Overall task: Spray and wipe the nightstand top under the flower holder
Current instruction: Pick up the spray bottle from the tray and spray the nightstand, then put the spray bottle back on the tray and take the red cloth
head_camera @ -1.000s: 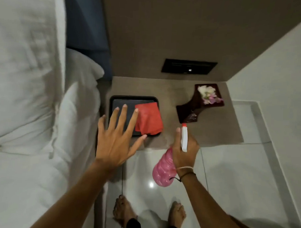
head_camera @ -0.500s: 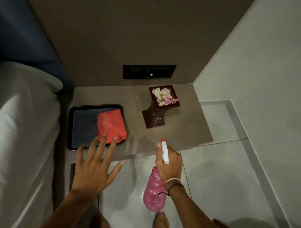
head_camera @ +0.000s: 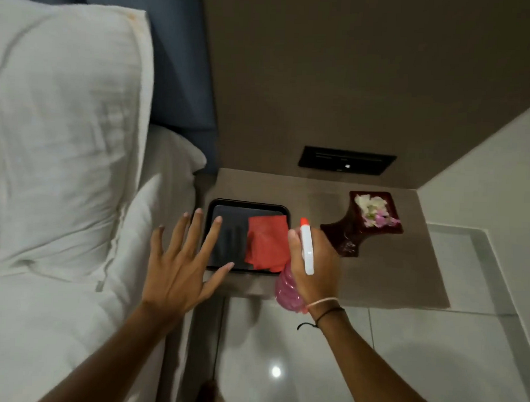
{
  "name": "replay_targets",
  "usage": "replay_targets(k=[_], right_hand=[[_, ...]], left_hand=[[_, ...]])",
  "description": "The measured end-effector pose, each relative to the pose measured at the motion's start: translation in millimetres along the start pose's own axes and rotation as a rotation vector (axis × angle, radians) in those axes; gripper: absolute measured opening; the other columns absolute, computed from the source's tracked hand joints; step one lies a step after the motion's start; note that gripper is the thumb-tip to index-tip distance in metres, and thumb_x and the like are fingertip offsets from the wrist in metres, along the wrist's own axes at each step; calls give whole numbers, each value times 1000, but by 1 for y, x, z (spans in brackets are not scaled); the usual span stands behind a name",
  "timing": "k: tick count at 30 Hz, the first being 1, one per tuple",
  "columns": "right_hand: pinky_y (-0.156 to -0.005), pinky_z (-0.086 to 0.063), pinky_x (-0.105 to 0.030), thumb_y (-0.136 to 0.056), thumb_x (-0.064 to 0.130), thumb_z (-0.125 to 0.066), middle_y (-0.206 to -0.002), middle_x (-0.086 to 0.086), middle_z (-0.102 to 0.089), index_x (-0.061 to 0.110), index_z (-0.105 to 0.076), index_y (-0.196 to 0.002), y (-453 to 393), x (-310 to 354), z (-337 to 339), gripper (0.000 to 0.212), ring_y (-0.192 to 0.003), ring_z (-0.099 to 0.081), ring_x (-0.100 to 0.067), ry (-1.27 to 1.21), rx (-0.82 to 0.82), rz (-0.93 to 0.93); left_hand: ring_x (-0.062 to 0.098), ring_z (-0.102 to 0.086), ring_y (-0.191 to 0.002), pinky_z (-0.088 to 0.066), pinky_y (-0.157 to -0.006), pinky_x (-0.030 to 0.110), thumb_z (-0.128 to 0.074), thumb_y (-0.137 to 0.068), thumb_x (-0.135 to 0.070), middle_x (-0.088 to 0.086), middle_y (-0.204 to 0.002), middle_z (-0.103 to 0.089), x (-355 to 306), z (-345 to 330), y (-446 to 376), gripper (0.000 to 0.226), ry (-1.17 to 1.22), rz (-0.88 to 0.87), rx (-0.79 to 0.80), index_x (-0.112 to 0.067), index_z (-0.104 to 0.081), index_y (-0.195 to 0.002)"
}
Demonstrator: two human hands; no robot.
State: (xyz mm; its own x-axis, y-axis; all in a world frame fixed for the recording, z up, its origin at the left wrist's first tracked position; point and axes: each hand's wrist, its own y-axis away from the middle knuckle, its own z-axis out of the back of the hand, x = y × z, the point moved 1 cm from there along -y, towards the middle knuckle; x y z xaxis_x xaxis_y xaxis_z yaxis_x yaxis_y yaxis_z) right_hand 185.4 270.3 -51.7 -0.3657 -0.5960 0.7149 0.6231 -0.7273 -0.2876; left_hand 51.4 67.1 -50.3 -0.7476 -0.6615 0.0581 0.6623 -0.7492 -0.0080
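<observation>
The brown nightstand top (head_camera: 405,266) carries a dark red flower holder (head_camera: 359,225) with white and pink blossoms at its back right. A black tray (head_camera: 227,211) at the left holds a folded red cloth (head_camera: 266,243). My right hand (head_camera: 318,269) grips a pink spray bottle (head_camera: 287,292) with a white head and orange nozzle, held over the nightstand's front edge between tray and flower holder. My left hand (head_camera: 180,267) hovers with fingers spread over the tray's left front corner, holding nothing.
A bed with white pillows (head_camera: 59,133) and bedding fills the left side, close against the nightstand. A black switch panel (head_camera: 346,160) sits on the brown wall behind. Glossy white floor tiles (head_camera: 417,356) lie in front, and a white wall (head_camera: 499,155) closes the right.
The view has swung back left toward the bed. My right hand has carried the spray bottle forward over the nightstand's front edge. My left hand has moved up beside the tray.
</observation>
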Motion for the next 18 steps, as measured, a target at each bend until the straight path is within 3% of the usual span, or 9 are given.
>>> replay_targets(k=[3,7,13,18], right_hand=[[-67,-52,-23,-97,35,-62,-82,-3,-68,9,-66,-94,-31,18,-38,27,-72,-63,-14,2,-13,91],[-70,-40,-6,-94,45,-61,-89,-4,-69,10,-64,-97,-65,39,-89,35,-79,-64,-16,-31,69,95],[-71,-56,-36,-92,49,-61,-93,-6,-63,8,-60,-99,-82,47,-150,42,-79,-62,-19,-2,182,166],[-67,-59,-36,-86,62,-61,-97,-5,-62,9,-60,-109,-78,42,-160,58,-78,-62,-19,86,325,233]], left_hand=[[41,-46,-145,-37,-110,67,-35,-94,-72,22,-163,-41,21,-1,-13,85,-13,4,-71,-21,-29,-162],[40,-46,-146,-39,-110,65,-36,-96,-72,21,-163,-40,56,-5,-28,85,-41,-37,-136,-19,-29,-161],[39,-37,-152,-33,-117,65,-28,-96,-74,21,-167,-33,98,-6,-36,87,-20,-27,-120,-17,-27,-162],[41,-47,-145,-40,-114,62,-39,-97,-70,24,-156,-49,102,-14,-31,83,-4,-97,-181,-12,-41,-156]])
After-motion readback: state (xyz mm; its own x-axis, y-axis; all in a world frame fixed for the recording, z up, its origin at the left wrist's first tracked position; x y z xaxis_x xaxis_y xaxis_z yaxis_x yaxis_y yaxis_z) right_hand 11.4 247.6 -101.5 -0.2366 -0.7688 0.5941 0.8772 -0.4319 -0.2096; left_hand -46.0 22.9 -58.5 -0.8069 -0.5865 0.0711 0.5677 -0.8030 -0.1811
